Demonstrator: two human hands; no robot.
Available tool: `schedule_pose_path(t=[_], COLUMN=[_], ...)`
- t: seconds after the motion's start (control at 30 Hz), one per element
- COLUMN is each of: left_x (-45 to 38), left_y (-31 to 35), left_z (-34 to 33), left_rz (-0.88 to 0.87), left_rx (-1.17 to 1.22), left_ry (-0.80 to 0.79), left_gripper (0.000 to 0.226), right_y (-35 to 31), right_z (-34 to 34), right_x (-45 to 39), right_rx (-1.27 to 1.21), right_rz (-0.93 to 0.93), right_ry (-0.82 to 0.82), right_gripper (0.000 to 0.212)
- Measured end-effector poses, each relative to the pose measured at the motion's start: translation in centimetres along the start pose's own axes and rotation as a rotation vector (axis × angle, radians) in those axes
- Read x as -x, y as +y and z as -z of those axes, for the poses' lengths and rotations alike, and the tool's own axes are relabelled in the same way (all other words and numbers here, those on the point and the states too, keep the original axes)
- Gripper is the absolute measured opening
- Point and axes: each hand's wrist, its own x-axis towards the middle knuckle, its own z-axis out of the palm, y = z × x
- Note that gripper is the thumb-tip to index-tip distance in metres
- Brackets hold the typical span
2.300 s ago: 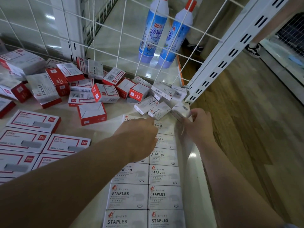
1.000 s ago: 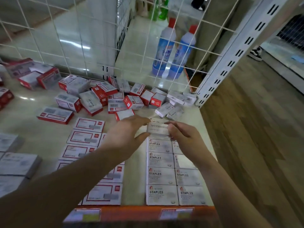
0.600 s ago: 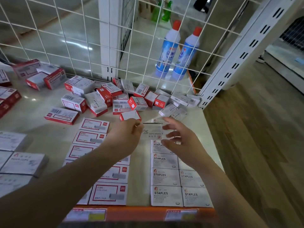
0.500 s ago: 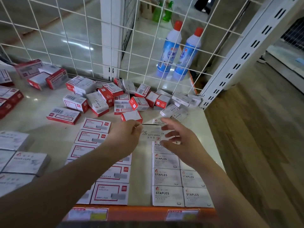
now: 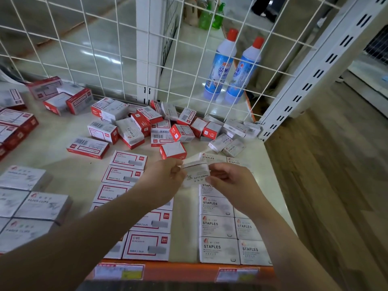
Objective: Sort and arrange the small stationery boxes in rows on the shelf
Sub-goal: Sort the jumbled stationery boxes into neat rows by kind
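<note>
2 hands pinch paper-clip box (image 5: 196, 174): left hand (image 5: 162, 181), right hand (image 5: 232, 183); print blurred, upside down.

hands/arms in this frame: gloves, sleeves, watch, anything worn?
Nothing worn that shows. The left hand and right hand are bare, without gloves, rings or a watch. Both forearms are uncovered to the frame's edge; no sleeve is in view.

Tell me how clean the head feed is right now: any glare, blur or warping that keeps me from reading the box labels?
Head view: the held box reads PAPER CLIPS upside down, slightly soft; the STAPLES rows read clearly; the grey boxes at far left are smeared; ceiling lights glare on the floor behind the wire grid; the wide lens bows the shelf upright and the edges.
</note>
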Motion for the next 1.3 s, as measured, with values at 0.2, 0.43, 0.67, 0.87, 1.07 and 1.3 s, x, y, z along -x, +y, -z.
schedule_pose_path(t=[0.2,0.43,0.67,0.87,1.07,1.3], left_x=[0.1,-0.1,-0.3,-0.1,0.1,0.2], left_y=[0.1,0.2,0.6,0.6,0.6,0.0], left_z=[0.4,0.3,0.1,0.1,1.0,0.9], left_rz=[-0.032,-0.016,0.052,0.032,0.008,0.077], left_rx=[-0.009,0.002,0.123,0.159,0.187,0.281], left_ry=[-0.054,-0.002,0.091,0.078,0.062,0.018], left_gripper=[0.037,0.030,0.028,0.032,0.033,0.027], right_y=[-0.5,-1.2,-1.0,-1.5,-1.3,-1.9], right_z=[0.0,-0.2,-1.5,-1.7,-1.5,-1.2], right_x=[0.0,0.1,0.6,0.4,0.3,0.1], right_rx=[-0.005,-0.068,-0.132,-0.317,-0.345,-0.477], right_rz=[0.032,-0.036,-0.126,-0.158,-0.217,-0.165], right_ry=[0.032,0.065,-0.037,0.027,0.048,0.150], right_gripper=[0.021,0.028,0.029,0.021,0.023,0.022])
